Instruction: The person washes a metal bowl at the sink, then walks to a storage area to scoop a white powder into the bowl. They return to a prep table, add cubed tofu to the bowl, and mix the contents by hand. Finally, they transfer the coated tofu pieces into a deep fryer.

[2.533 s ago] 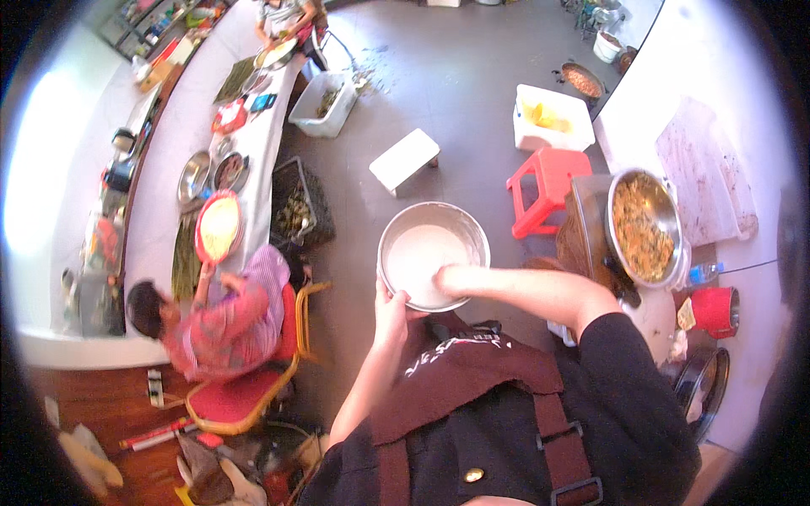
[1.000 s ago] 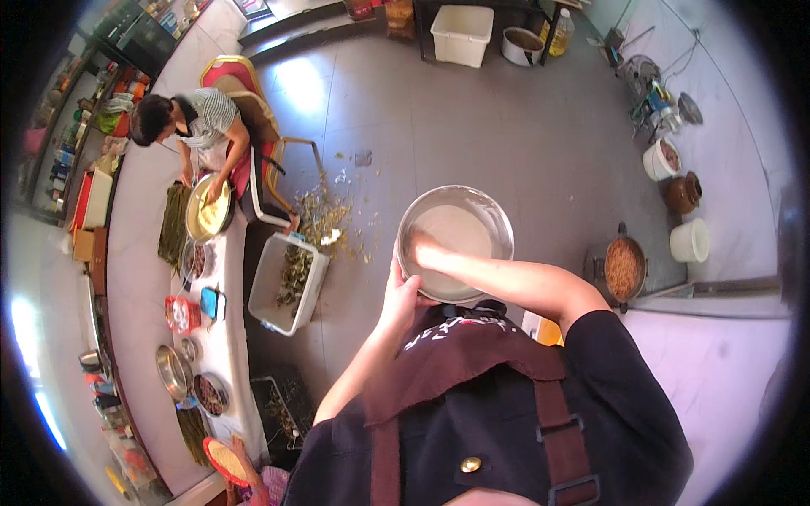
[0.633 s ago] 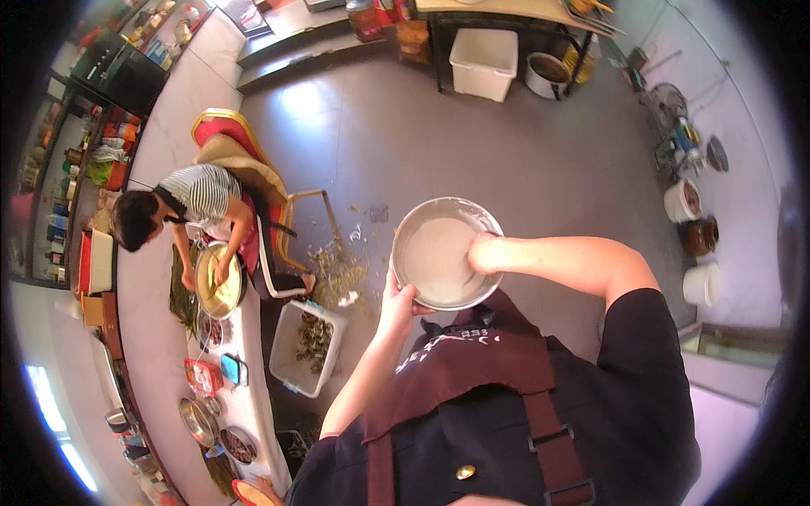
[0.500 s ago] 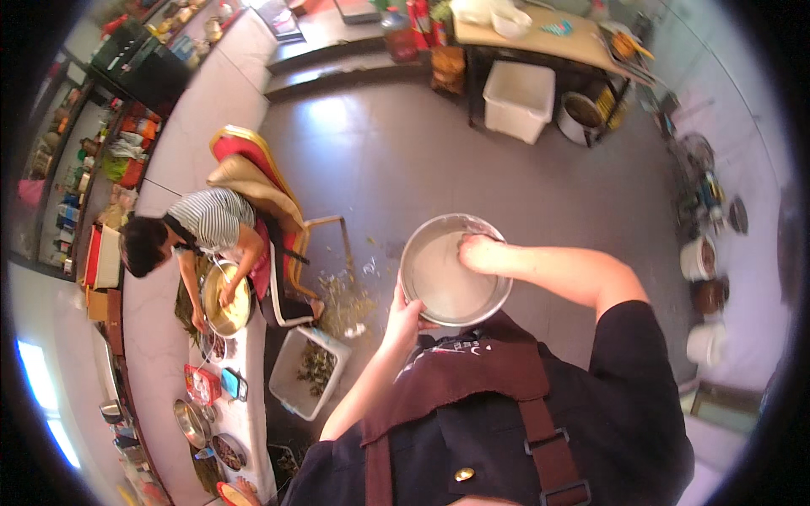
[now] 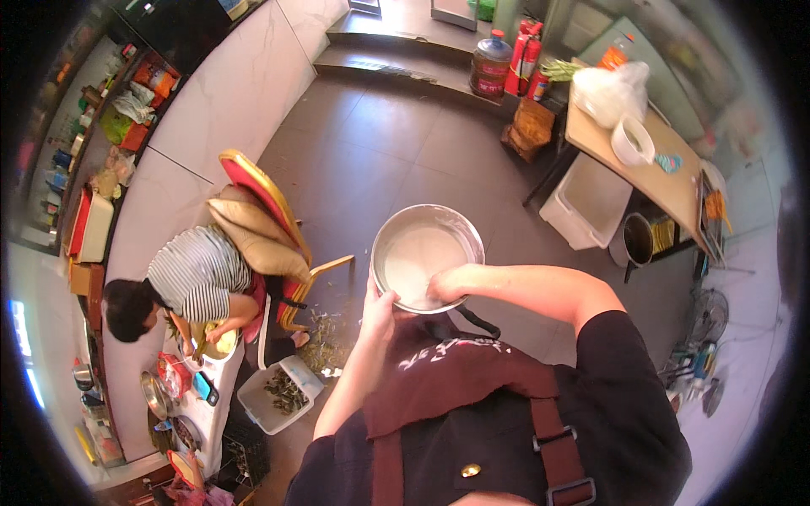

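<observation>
A round steel basin (image 5: 475, 244) with a whitish, cloudy liquid (image 5: 418, 255) in it is held in front of my body. My left hand (image 5: 379, 302) grips its near left rim, the thumb over the edge. From the right, my right hand (image 5: 450, 285) reaches over the near rim, its fingers dipped into the liquid and hidden there. Whether those fingers are apart or closed does not show. The basin stays off the floor, close to the maroon bib (image 5: 464, 375) of my apron.
A person (image 5: 194, 270) in a striped top sits at my left on a red chair (image 5: 257, 190), hands over a bowl. A white bin (image 5: 274, 405) of dark green scraps stands nearby. At right is a table (image 5: 675, 190), a white tub (image 5: 582, 202) beneath; steps (image 5: 405, 63) rise ahead.
My view has turned, bringing the steps and table into different places. My right hand has moved from the basin's right side to its near edge. The seated person leans lower over the bowl.
</observation>
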`<move>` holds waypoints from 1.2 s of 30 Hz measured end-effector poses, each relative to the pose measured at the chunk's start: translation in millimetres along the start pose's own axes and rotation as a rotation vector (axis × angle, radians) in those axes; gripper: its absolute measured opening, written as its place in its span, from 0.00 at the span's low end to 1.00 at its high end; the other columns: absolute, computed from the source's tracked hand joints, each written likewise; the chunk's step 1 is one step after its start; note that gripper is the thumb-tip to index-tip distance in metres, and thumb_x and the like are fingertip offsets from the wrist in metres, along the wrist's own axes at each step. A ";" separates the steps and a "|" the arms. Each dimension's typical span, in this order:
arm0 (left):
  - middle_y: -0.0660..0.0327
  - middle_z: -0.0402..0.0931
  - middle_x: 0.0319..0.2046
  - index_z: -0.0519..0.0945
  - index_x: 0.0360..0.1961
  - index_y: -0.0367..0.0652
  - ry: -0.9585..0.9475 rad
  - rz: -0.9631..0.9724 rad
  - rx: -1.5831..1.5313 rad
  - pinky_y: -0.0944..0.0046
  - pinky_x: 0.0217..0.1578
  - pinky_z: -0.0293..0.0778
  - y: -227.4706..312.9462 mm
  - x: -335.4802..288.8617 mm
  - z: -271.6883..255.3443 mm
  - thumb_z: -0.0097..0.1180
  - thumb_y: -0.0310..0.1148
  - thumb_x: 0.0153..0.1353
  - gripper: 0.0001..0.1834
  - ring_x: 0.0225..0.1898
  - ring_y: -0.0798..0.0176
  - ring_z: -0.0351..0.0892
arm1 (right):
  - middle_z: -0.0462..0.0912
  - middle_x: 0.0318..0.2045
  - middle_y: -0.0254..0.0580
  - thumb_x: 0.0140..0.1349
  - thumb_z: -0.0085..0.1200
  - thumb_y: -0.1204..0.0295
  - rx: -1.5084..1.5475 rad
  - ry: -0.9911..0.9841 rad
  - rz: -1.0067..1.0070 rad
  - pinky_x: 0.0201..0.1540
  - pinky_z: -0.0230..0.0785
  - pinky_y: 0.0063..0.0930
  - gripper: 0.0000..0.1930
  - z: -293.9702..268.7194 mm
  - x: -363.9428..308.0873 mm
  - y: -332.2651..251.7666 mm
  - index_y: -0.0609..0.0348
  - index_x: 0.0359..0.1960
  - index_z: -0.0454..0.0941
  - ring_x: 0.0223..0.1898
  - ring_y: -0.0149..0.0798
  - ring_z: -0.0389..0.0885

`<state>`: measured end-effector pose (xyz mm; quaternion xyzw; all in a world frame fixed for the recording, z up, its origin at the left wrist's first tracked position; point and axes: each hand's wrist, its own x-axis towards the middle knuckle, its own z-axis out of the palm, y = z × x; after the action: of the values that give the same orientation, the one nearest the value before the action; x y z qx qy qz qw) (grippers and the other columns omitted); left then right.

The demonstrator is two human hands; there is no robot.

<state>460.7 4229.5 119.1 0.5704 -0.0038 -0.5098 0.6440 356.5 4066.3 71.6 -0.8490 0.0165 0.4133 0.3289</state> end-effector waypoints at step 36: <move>0.53 0.59 0.68 0.51 0.75 0.50 -0.036 -0.077 0.082 0.58 0.60 0.70 605.0 1064.9 479.4 0.43 0.13 0.53 0.46 0.65 0.55 0.65 | 0.81 0.49 0.55 0.57 0.53 0.73 0.026 0.819 -0.160 0.58 0.69 0.40 0.17 -1084.9 221.4 736.4 0.61 0.49 0.80 0.52 0.50 0.80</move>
<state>1085.5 3072.2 119.2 0.5868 -0.0141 -0.5439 0.5997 1030.9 2923.0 -7.9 -0.9376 0.0849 0.0145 0.3369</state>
